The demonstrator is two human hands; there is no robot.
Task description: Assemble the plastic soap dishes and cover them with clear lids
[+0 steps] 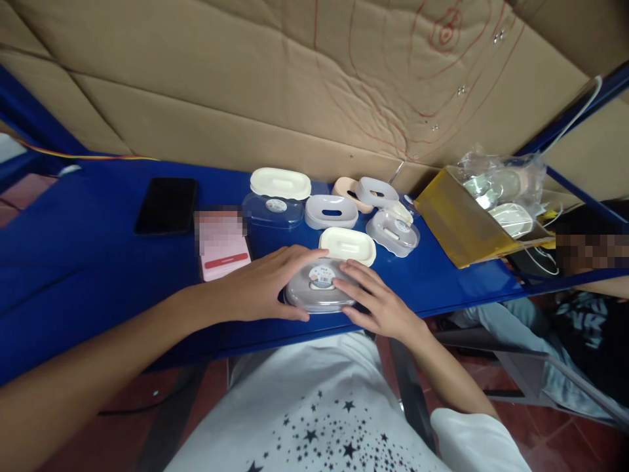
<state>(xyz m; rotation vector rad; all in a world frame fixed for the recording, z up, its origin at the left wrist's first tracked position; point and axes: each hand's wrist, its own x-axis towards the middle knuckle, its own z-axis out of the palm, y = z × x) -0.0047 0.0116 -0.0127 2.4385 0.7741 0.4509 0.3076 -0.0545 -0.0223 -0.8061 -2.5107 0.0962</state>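
Observation:
A grey oval soap dish (322, 298) with a clear lid and a round label lies at the table's near edge between my hands. My left hand (260, 285) wraps its left end, thumb at the near side and fingers along the far side. On the right end, my right hand (376, 298) rests several fingers over the lid and rim, gripping it from that side. Just behind sits a cream soap dish tray (347, 246). Beyond it are a grey slotted base (331, 212) and, to the right, another lidded grey dish (393, 233).
Farther back are a cream tray (280, 183), a clear lid (273, 211), a peach base (351, 193) and another grey base (377, 192). Phones (166, 206) (226, 252) lie left. An open yellow box (457, 216) holds bagged parts. A seated person (584, 328) is at right.

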